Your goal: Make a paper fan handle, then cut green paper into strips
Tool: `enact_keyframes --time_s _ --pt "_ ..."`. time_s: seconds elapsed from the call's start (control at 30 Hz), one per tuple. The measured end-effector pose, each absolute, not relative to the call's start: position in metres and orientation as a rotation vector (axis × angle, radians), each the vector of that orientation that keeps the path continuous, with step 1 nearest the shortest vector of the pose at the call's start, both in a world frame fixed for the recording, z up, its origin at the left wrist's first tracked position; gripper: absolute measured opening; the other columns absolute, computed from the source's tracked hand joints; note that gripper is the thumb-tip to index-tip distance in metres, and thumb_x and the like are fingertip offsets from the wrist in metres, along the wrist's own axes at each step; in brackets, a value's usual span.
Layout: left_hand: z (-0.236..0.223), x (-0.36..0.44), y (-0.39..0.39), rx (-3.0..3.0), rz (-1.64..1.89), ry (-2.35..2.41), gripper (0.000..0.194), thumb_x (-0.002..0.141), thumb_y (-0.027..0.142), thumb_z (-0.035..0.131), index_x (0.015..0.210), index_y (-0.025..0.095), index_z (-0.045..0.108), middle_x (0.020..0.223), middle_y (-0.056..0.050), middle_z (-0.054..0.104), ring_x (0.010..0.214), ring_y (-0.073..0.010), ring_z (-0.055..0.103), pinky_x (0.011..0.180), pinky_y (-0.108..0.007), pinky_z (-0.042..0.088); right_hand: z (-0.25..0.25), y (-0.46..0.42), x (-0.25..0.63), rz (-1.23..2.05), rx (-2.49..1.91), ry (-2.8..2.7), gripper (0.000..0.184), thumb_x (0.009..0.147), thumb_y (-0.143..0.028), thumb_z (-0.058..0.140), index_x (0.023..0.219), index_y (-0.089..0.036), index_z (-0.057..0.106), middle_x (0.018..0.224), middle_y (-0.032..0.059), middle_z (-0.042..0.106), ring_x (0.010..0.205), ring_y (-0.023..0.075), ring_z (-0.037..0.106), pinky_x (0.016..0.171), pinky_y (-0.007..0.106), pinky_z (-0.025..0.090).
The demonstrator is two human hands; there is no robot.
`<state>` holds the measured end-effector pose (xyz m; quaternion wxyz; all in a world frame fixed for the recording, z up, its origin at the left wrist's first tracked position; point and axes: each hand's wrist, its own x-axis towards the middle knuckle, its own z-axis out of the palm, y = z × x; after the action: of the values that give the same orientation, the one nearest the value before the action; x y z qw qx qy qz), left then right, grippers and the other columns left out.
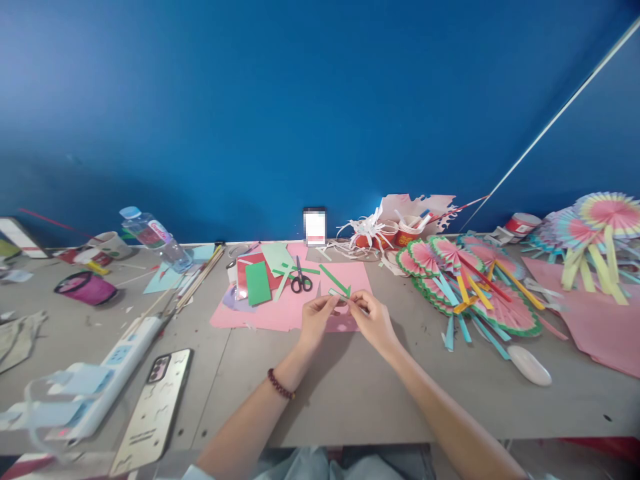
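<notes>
Both hands meet over the pink paper [360,275], fingertips pinched together on a thin paper strip [340,294]. It looks pale with a green edge, and my fingers cover part of it. My left hand [317,319], below a beaded bracelet, grips one end, and my right hand [374,321] the other. Just beyond them lies a darker green strip [334,279]. Black-handled scissors [301,283] rest to the left, points facing away. Beside them are pale green strips [284,283] and a green paper rectangle [258,283].
A phone [315,227] leans against the blue wall. Folded paper fans [505,303] and a white spoon-shaped object [529,365] lie right. On the left are a power strip [117,367], another phone [155,407], a tilted bottle [155,237] and wooden sticks [201,277].
</notes>
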<state>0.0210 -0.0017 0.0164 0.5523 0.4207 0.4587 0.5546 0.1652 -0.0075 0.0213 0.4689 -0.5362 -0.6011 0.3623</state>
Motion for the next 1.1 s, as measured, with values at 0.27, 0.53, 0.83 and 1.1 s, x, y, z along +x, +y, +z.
enact_keyframes --time_s 0.27,0.53,0.83,1.1 --pt "0.0140 0.0211 0.0000 0.987 1.293 1.075 0.033 0.071 0.049 0.078 0.073 0.016 0.079 0.079 -0.009 0.077 0.076 -0.0201 0.069 0.066 -0.027 0.050 0.0171 -0.0069 0.1663 0.917 -1.306 -1.459 0.019 0.085 -0.042 0.056 0.081 -0.024 0.056 0.062 -0.0012 0.065 0.058 0.0170 0.061 0.056 0.026 0.046" --pt "0.0106 0.0222 0.0031 1.055 1.283 1.057 0.028 0.062 0.043 0.084 0.070 0.018 0.076 0.073 -0.005 0.073 0.066 -0.0164 0.062 0.067 -0.029 0.050 0.0158 -0.0064 0.1666 0.903 -1.310 -1.448 0.017 0.084 -0.040 0.057 0.080 -0.023 0.056 0.062 -0.0016 0.066 0.055 0.0156 0.060 0.055 0.025 0.046" --pt "0.0108 0.0223 0.0040 1.088 1.341 1.146 0.026 0.065 0.043 0.081 0.060 0.018 0.075 0.061 -0.003 0.069 0.061 -0.0152 0.060 0.062 -0.026 0.048 0.0159 -0.0073 0.1648 0.909 -1.288 -1.471 0.016 0.086 -0.038 0.054 0.081 -0.023 0.055 0.063 -0.0010 0.066 0.058 0.0161 0.062 0.055 0.025 0.046" --pt "0.0110 0.0235 0.0011 1.002 1.325 1.156 0.030 0.065 0.048 0.081 0.062 0.018 0.076 0.063 -0.003 0.070 0.061 -0.0138 0.057 0.060 -0.024 0.045 0.0156 -0.0058 0.1635 0.874 -1.262 -1.499 0.016 0.088 -0.039 0.053 0.084 -0.023 0.055 0.066 0.0009 0.069 0.063 0.0183 0.067 0.061 0.027 0.050"
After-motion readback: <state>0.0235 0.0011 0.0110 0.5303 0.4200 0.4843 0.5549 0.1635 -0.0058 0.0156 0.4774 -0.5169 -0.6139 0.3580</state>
